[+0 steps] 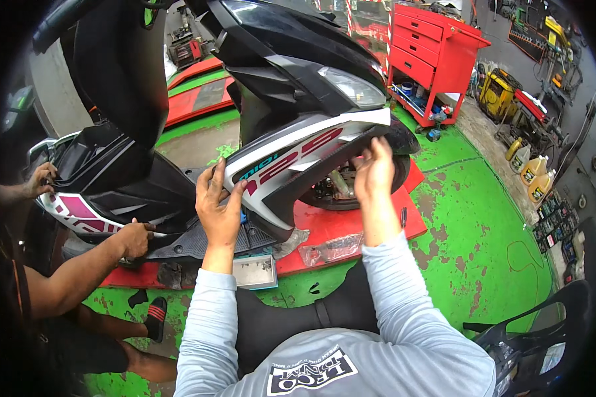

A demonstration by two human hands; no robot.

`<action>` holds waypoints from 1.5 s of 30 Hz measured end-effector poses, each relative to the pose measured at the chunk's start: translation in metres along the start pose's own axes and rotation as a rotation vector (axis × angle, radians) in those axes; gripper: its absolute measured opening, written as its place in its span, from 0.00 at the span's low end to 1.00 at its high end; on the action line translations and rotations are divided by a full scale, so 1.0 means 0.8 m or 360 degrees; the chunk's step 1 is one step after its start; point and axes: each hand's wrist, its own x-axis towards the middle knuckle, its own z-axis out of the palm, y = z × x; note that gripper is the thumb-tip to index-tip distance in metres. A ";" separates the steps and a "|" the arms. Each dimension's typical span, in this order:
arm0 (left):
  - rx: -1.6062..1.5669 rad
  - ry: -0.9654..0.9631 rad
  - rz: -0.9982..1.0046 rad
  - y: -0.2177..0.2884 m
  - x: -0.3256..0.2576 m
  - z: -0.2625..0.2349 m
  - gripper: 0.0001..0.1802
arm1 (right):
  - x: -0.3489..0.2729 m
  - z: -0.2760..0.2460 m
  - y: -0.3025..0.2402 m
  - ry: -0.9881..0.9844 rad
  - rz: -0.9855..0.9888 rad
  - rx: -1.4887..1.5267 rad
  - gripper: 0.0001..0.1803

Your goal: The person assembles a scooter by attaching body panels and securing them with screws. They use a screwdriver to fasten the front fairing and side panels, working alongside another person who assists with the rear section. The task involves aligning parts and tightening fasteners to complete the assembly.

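A black and white scooter stands on a red lift platform. My left hand grips the lower rear edge of its white side panel with red lettering. My right hand holds the same panel's front lower edge, just in front of the front wheel. Both of my sleeves are grey. At the left, another person's hand holds a tool against the black floorboard, and their other hand rests on the rear bodywork.
A small grey tray and a clear plastic bag lie at the platform's edge. A red tool cabinet stands at the back right on the green floor. Oil jugs and tools line the right wall. A black plastic panel lies at lower right.
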 end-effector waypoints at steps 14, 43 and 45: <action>0.0027 -0.0177 -0.0089 0.016 0.012 -0.011 0.33 | 0.089 0.015 -0.042 -0.0105 -0.0045 -0.0458 0.21; 0.1109 -0.0695 0.0137 0.085 0.102 0.021 0.33 | 0.072 -0.040 -0.082 -0.0013 -0.0411 -0.0529 0.35; 0.1148 -0.0695 0.0195 0.084 0.101 0.017 0.36 | 0.084 -0.050 -0.093 0.0295 -0.0725 -0.0264 0.32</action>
